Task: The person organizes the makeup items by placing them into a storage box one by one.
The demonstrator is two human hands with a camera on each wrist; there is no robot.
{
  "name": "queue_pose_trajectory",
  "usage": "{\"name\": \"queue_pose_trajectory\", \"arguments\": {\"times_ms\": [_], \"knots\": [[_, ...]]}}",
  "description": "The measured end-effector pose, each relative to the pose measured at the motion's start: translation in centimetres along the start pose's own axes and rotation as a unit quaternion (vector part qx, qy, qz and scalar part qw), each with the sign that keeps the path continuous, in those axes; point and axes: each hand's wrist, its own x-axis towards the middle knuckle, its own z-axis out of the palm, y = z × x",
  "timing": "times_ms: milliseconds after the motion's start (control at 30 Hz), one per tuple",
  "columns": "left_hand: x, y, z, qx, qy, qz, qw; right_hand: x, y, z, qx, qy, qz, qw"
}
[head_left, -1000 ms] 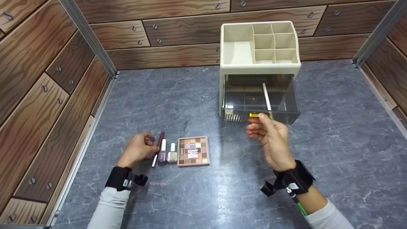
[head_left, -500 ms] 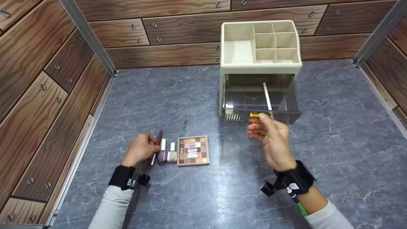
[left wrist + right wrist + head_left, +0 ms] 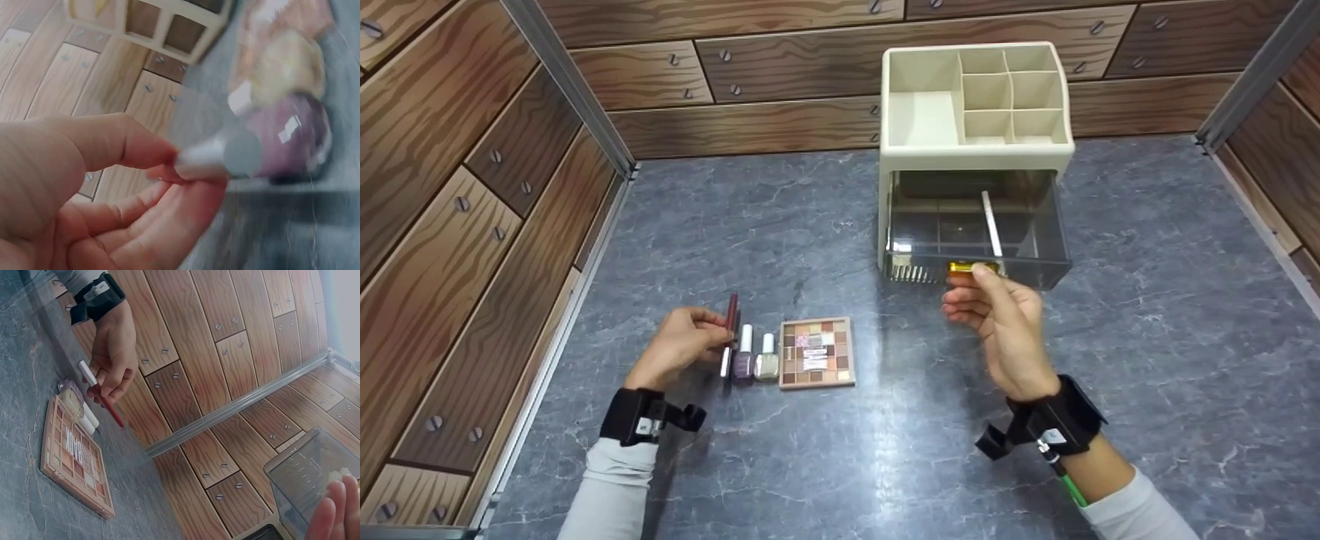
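Head view: left hand (image 3: 679,352) grip pinches the lip pencil (image 3: 728,335) mid-shaft; right hand (image 3: 997,319) apparently clasps the drawer handle (image 3: 971,268).

You are working on a grey marbled tabletop (image 3: 810,217). Directly on it, near your left side: a purple nail polish bottle (image 3: 744,361), a pale nail polish bottle (image 3: 766,361) just beside it, then an eyeshadow palette (image 3: 816,353). Further back stands a cream organizer (image 3: 971,157), its clear drawer (image 3: 975,240) pulled out.
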Motion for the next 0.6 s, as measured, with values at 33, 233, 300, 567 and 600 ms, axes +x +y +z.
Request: {"name": "queue_pose_trajectory", "arguments": {"times_ms": [33, 233, 300, 567, 600], "knots": [[0.0, 0.1, 0.0, -0.018, -0.005, 0.003, 0.9998, 0.0, 0.0, 0.0, -0.002, 0.001, -0.001, 1.0], [-0.3, 1.4, -0.2, -0.129, -0.028, 0.036, 0.9906, -0.2, 0.0, 0.1, -0.003, 0.003, -0.002, 1.0], [-0.6, 2.1, -0.3, -0.158, -0.039, 0.054, 0.9852, -0.2, 0.1, 0.1, -0.002, 0.002, 0.001, 1.0], [-1.9, 6.3, 0.6, -0.252, -0.084, 0.111, 0.9576, -0.2, 0.0, -0.1, -0.004, 0.001, 0.001, 1.0], [-2.0, 6.9, 0.8, -0.254, -0.09, 0.116, 0.9559, -0.1, -0.1, -0.1, -0.004, 0.0, -0.001, 1.0]]}}
